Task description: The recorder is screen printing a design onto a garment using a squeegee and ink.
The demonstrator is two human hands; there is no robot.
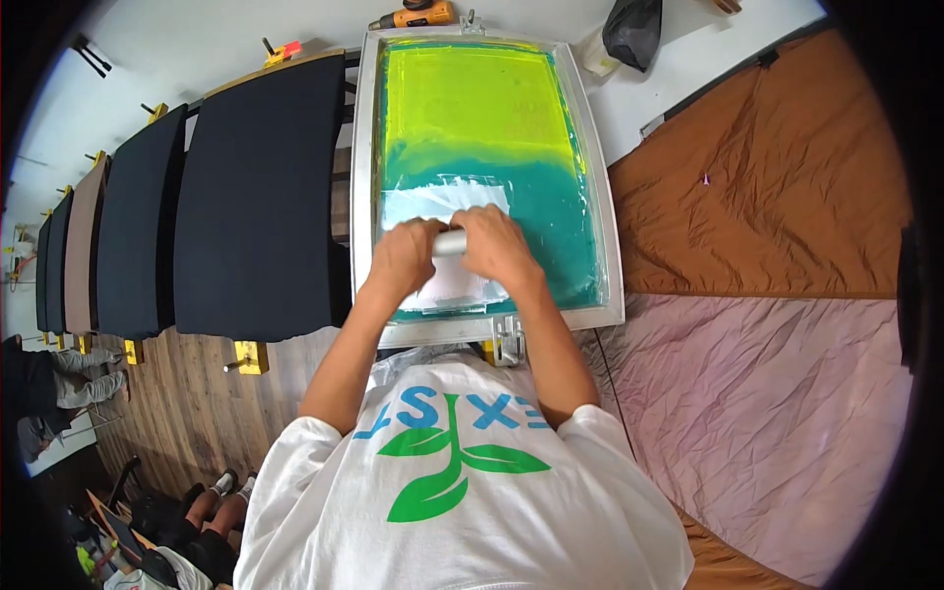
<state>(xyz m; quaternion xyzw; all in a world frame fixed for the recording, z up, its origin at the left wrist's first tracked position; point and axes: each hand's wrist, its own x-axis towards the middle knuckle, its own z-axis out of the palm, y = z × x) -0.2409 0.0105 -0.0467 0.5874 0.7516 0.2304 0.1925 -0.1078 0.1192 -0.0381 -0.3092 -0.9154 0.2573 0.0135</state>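
A metal-framed printing screen (366, 177) lies flat in front of me, its mesh yellow-green at the far end and teal nearer me. White ink (433, 202) is smeared across the middle of the mesh. My left hand (401, 258) and my right hand (497, 246) grip the silver handle of a squeegee (450, 243) side by side, pressing it on the mesh over the white patch. The blade is hidden under my hands.
Several dark fabric-covered platens (261, 187) line up to the left on yellow brackets (252, 356). Brown cloth (777, 177) and pink cloth (767, 403) cover the right side. A cordless drill (413, 16) and a black bag (631, 29) lie beyond the screen. A person's legs (211, 497) show at lower left.
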